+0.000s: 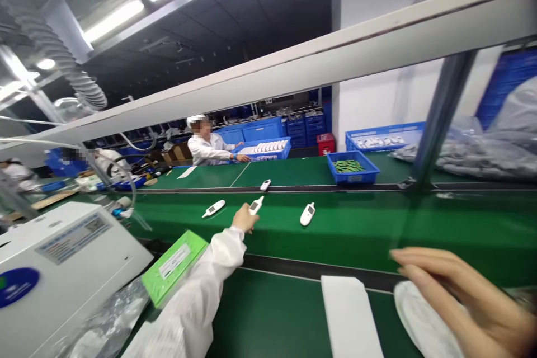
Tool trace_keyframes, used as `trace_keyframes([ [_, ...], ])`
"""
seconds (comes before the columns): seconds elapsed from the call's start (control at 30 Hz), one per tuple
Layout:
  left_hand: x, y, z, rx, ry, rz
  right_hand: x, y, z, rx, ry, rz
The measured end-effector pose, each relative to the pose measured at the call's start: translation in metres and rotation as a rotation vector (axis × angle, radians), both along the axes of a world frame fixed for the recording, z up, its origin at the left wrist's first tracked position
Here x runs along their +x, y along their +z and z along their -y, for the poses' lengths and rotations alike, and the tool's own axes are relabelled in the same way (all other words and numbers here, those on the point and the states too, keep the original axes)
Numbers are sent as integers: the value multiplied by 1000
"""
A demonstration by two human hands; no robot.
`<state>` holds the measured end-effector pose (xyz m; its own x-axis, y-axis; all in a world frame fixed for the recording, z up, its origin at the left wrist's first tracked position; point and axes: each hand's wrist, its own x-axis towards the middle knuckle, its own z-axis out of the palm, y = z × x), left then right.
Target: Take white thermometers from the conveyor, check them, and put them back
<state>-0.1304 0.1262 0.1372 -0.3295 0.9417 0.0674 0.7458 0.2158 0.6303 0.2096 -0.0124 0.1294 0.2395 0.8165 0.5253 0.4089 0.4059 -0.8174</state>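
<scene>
My left hand [244, 218], at the end of a white sleeve, reaches out over the green conveyor belt [361, 229] and is closed on a small white handheld device [256, 205]. Other white devices lie on the belt: one to the left [213, 208], one to the right [307, 213], one farther back [265, 184]. My right hand [465, 296] hovers close to the camera at the lower right with fingers stretched flat, holding nothing, above a white pad [423, 324] and beside a white sheet [351, 316].
A white machine [59, 268] and a green box [174, 265] stand at the lower left. Across the belt a co-worker in white [207, 148] handles a blue tray [268, 149]. More blue bins [352, 168] sit beyond. A white frame bar [319, 61] crosses overhead.
</scene>
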Motion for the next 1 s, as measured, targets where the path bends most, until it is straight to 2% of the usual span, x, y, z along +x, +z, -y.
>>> trace_keyframes([
  [0.07,41,-1,8,-4,-100,54,-13,7,0,-136,80,-27],
  [0.17,109,-1,43,95,-262,119,-31,10,-4,-332,171,-111],
  [0.23,145,1,75,137,-347,162,-38,10,-8,-384,236,-170],
  [0.33,177,5,114,144,-469,339,-41,11,-10,-356,266,-210],
  [0.43,189,8,133,62,-559,585,-36,17,-8,-282,274,-208],
  [0.53,191,8,136,-19,-563,833,-30,23,-7,-254,341,-243],
  [0.6,191,7,136,-3,-553,933,-30,24,-8,-234,318,-280],
  [0.8,191,6,136,32,-539,1001,-34,23,-9,-128,125,-370],
  [0.87,191,4,137,25,-538,985,-32,23,-10,-140,133,-387],
  [1.0,188,-1,138,39,-524,975,-28,23,-11,-199,245,-374],
])
